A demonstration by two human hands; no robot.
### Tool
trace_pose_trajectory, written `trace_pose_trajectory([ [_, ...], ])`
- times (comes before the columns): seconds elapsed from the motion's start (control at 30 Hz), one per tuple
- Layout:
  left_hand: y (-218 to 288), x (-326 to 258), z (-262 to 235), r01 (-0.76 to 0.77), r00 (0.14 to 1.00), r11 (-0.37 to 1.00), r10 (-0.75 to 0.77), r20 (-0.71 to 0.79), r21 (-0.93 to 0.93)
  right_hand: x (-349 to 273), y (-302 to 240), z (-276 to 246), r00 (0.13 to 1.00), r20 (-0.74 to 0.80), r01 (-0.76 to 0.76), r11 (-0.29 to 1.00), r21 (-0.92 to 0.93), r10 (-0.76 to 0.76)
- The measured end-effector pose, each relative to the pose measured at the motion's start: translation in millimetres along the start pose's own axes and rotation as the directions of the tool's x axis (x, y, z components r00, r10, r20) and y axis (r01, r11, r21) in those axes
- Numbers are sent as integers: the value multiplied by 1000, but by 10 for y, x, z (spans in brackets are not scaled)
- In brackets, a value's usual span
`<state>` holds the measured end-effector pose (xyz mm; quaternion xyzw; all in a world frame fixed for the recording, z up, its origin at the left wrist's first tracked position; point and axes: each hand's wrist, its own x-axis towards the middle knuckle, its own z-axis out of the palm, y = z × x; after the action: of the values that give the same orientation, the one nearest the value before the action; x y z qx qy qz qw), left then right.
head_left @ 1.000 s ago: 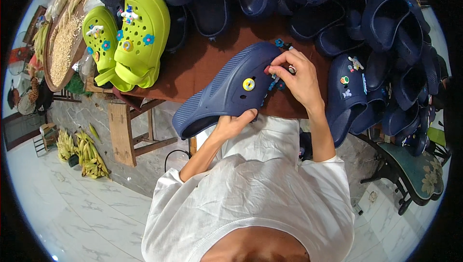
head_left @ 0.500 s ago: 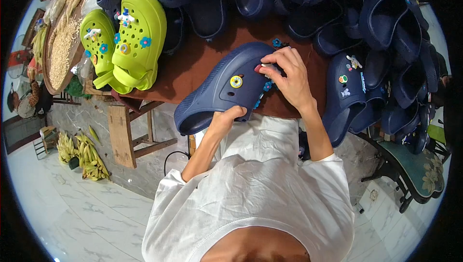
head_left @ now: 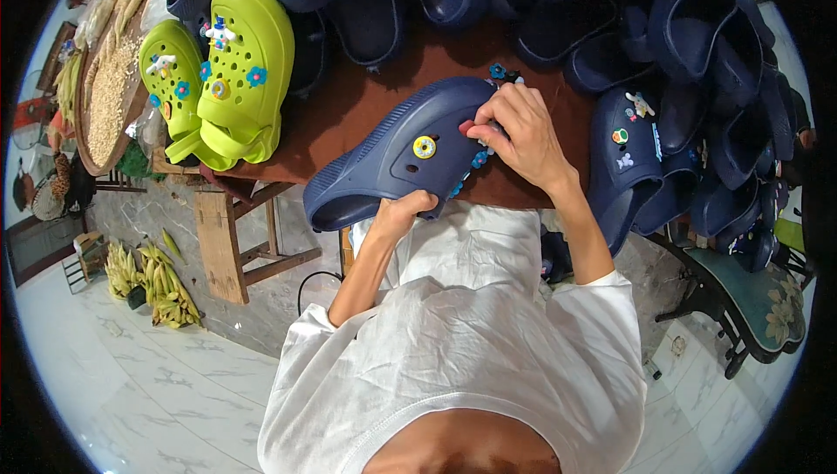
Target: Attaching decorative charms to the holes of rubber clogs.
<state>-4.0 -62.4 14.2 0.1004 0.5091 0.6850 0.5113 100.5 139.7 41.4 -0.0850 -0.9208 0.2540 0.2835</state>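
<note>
Navy clog [head_left: 401, 156] held tilted above the brown tabletop [head_left: 349, 108], between both hands. Left hand [head_left: 403, 210] grips its lower edge from beneath, thumb on the upper. Right hand [head_left: 519, 136] rests on the toe end, fingertips pinched on a small charm [head_left: 485, 131]; a yellow ring charm [head_left: 425, 147] sits just left of these fingers. Green clogs [head_left: 228, 73] lie well left of the hands; more navy clogs [head_left: 680, 125] are heaped right of the right hand.

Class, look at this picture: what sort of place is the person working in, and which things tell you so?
Probably a small stall or workshop decorating clogs: many navy clogs are heaped on a brown table, a lime-green pair carries charms, and both hands work on another navy clog.
</note>
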Motion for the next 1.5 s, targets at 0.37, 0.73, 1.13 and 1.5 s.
trace_pose_trajectory([
  [0.37, -29, -53, 34, 42, 995, 989, -54, -80, -143, 31, -37, 45, 997, -22, -74, 996, 44, 75],
  [0.73, -16, 0, 74, 81, 987, 990, -96, -128, -118, 169, -192, -154, 992, 111, -27, 975, -221, 53],
  [1.13, -46, 21, 94, 139, 987, 932, -158, -29, -335, 168, -84, -120, 986, 111, -130, 991, 10, 128],
  [1.5, 65, 4, 289, 119, 986, 924, -154, -67, -363, 115, -254, -74, 988, -34, -151, 977, -150, 148],
])
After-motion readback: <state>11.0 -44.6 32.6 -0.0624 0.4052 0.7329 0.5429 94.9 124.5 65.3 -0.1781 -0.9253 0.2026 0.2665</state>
